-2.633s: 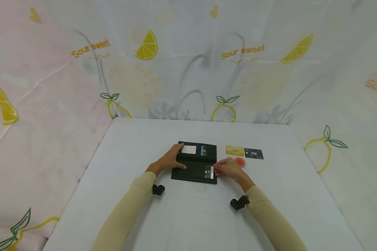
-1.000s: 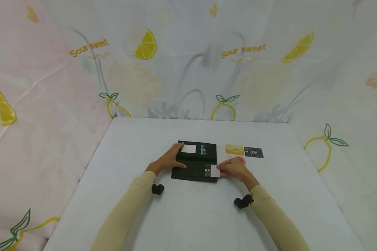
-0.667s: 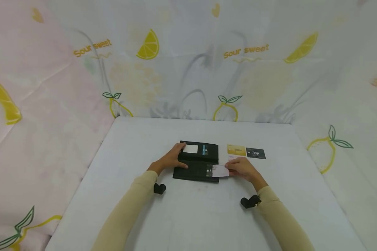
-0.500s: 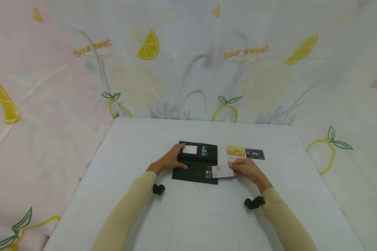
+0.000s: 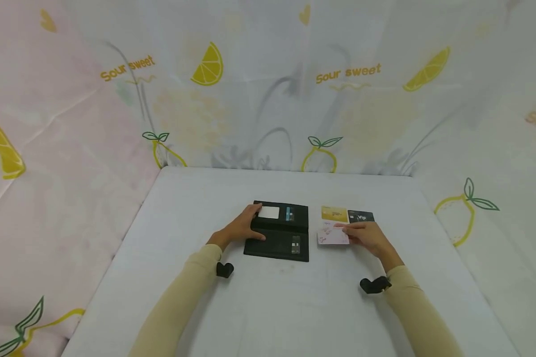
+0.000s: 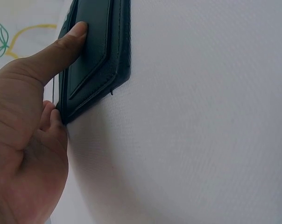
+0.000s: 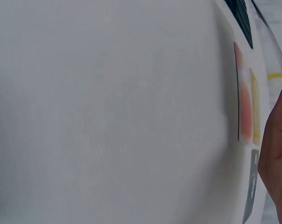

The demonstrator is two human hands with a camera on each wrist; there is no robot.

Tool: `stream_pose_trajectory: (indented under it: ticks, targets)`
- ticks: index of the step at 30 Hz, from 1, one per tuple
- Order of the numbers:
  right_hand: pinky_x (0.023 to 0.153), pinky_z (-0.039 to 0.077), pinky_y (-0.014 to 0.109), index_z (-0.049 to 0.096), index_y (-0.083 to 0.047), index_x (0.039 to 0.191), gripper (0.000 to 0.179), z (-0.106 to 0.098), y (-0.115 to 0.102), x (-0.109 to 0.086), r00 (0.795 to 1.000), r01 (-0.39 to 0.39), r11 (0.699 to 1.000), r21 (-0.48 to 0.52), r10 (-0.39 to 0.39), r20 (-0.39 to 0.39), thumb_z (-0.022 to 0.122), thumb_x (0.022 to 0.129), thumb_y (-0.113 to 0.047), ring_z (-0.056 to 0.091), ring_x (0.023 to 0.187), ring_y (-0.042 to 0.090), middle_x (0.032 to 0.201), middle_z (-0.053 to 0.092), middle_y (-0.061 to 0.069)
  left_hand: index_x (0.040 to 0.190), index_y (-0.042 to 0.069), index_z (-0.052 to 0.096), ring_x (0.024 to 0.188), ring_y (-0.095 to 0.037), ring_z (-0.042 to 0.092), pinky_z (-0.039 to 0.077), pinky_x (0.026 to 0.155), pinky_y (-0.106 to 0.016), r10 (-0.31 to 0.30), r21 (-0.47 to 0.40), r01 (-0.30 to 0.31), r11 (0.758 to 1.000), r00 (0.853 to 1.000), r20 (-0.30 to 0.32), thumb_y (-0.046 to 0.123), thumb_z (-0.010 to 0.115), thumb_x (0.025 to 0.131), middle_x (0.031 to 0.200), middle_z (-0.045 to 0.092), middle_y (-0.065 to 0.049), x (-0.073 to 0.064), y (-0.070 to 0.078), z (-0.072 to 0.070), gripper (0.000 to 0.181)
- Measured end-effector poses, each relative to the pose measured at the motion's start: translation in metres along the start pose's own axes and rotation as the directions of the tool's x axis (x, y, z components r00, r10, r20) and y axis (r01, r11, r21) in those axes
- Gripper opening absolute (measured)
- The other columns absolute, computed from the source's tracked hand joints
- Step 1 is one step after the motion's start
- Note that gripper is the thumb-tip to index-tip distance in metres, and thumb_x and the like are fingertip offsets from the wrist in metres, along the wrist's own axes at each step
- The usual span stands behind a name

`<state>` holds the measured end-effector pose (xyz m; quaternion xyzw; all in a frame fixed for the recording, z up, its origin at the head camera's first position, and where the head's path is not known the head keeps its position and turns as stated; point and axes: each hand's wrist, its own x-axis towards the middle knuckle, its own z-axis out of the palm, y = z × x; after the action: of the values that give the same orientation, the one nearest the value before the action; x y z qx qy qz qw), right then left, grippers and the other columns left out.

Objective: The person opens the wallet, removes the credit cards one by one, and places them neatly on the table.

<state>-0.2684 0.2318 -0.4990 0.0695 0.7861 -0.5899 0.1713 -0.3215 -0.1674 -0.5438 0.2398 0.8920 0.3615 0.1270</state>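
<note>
A black bifold wallet (image 5: pixel 274 243) lies unfolded on the white table. My left hand (image 5: pixel 238 227) holds its left edge; in the left wrist view the thumb (image 6: pixel 66 49) lies over the wallet and the other fingers are at its edge. To the right of the wallet, my right hand (image 5: pixel 368 239) pinches a pinkish-white patterned card (image 5: pixel 332 236) by its right end. That card overlaps the card with a red patch (image 7: pixel 245 109) in the head view, hiding most of it. One dark card with a silver chip (image 5: pixel 296 244) shows in the wallet's lower panel.
A gold card (image 5: pixel 334 213) and a black Vip card (image 5: pixel 361 216) lie behind the right hand. In the wallet's upper half are a white rectangle (image 5: pixel 269 212) and a blue-striped card (image 5: pixel 289 213). A lemon-print cloth (image 5: pixel 268 99) hangs behind the table (image 5: pixel 268 307).
My right hand has drawn the pinkish-white card out of the wallet's lower panel and carried it right, over toward the other cards. The left hand has stayed on the wallet.
</note>
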Motion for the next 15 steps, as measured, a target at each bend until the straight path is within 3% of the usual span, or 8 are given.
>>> stream_pose_trajectory:
  ticks: [10,15]
  targets:
    - [0.078,0.056,0.02,0.048,0.016,0.134,0.052,-0.048,0.01,-0.008,0.992,-0.038,0.999,0.001,0.038,-0.123,0.063,0.097,-0.018,0.06,0.088,0.004,0.128,0.055,0.022,0.155,0.005,0.016,0.137,-0.029,0.037,0.031,0.115,-0.036,0.005,-0.015,-0.005,1.0,1.0,0.004,0.03,0.088,0.073,0.153,0.026,-0.015,-0.001,0.001,-0.001,0.112]
    - [0.074,0.056,0.018,0.047,0.018,0.132,0.05,-0.063,0.016,-0.011,0.983,-0.022,0.999,0.036,0.028,-0.183,0.063,0.096,-0.012,0.061,0.082,0.001,0.107,0.064,0.007,0.155,0.005,0.016,0.136,-0.03,0.037,0.031,0.115,-0.037,0.003,-0.011,-0.003,1.0,1.0,0.005,0.03,0.087,0.074,0.153,0.025,-0.015,-0.001,0.002,-0.001,0.111]
